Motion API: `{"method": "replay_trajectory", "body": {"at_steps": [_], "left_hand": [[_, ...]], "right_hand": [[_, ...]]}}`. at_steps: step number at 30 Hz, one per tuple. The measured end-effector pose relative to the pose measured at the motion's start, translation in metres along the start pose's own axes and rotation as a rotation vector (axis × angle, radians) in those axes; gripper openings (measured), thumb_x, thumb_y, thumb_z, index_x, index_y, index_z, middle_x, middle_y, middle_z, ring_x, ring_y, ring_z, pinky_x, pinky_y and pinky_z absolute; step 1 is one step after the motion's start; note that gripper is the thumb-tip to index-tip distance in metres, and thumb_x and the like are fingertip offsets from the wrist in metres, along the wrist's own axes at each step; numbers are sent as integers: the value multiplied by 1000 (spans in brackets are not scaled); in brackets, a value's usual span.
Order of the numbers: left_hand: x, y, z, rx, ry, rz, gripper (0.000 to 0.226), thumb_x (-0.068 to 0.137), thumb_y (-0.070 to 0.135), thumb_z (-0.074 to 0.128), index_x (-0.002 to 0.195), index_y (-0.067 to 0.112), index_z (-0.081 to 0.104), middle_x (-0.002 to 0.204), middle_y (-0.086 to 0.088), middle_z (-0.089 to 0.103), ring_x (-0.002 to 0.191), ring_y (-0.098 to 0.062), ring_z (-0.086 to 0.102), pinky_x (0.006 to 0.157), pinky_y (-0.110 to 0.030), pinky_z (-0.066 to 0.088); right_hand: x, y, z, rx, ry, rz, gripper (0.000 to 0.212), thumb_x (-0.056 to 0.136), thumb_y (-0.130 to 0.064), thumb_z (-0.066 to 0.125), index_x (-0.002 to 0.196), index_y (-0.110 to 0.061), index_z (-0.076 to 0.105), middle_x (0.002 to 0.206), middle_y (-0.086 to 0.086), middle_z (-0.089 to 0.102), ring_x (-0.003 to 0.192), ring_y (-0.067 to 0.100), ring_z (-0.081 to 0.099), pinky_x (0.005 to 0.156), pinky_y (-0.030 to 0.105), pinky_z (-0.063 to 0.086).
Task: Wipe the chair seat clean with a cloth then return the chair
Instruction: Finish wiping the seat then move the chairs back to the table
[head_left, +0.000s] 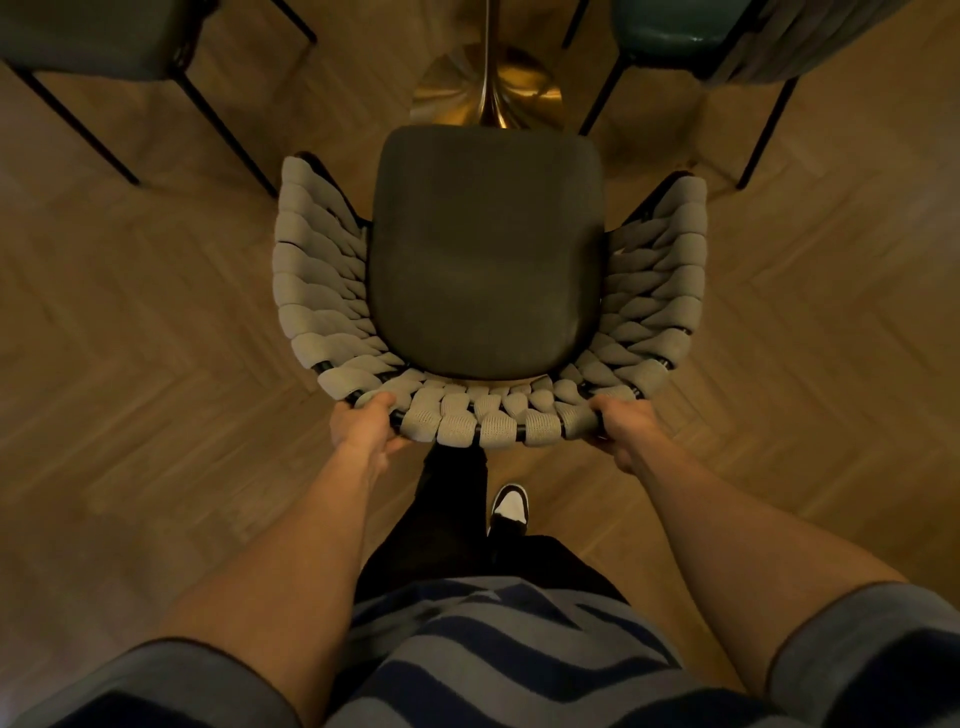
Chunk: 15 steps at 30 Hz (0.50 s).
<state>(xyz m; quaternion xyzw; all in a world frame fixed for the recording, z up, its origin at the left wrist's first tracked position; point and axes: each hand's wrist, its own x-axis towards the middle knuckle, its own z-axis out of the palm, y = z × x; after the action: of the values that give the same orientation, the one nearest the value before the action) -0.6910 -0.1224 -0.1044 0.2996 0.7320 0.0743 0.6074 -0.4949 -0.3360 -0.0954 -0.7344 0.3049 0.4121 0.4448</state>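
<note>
A chair with a dark padded seat (485, 254) and a curved backrest of grey woven straps (483, 423) stands right in front of me, seen from above. My left hand (361, 428) grips the backrest's top rail at its left end. My right hand (621, 428) grips the same rail at its right end. No cloth shows in view. The seat's front edge points toward a brass table base.
A brass pedestal table base (488, 93) stands just beyond the seat. Two other chairs with black metal legs flank it, one far left (104, 47), one far right (691, 36). Herringbone wooden floor (156, 312) spreads on both sides. My shoe (510, 506) is behind the chair.
</note>
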Motion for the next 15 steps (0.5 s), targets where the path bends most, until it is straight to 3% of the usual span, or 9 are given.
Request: {"method": "replay_trajectory", "body": {"at_steps": [5,9,15], "left_hand": [[31,48,14,6,-62,-38,48,89,10,67,133,13,47,115,-15,66,88,-30,71,64,-49,60],[46,74,25,22,-60,-42,46,88,12,68,130,14,49,112,-13,67,86,-30,71,65,-51,60],[56,95,35,28,-67,-78,47,88,12,69,130,17,49,115,-12,65,90,-32,70,67,-55,59]], "right_hand": [[13,-47,33,-19,13,10,19,97,-4,63,112,-8,51,101,13,59,96,29,61,71,40,58],[22,-74,48,-27,10,19,14,98,-3,61,105,-8,51,92,10,57,88,25,60,84,46,59],[32,-94,53,-45,-16,33,16,98,-5,63,110,-4,53,92,11,57,86,24,60,90,46,57]]}}
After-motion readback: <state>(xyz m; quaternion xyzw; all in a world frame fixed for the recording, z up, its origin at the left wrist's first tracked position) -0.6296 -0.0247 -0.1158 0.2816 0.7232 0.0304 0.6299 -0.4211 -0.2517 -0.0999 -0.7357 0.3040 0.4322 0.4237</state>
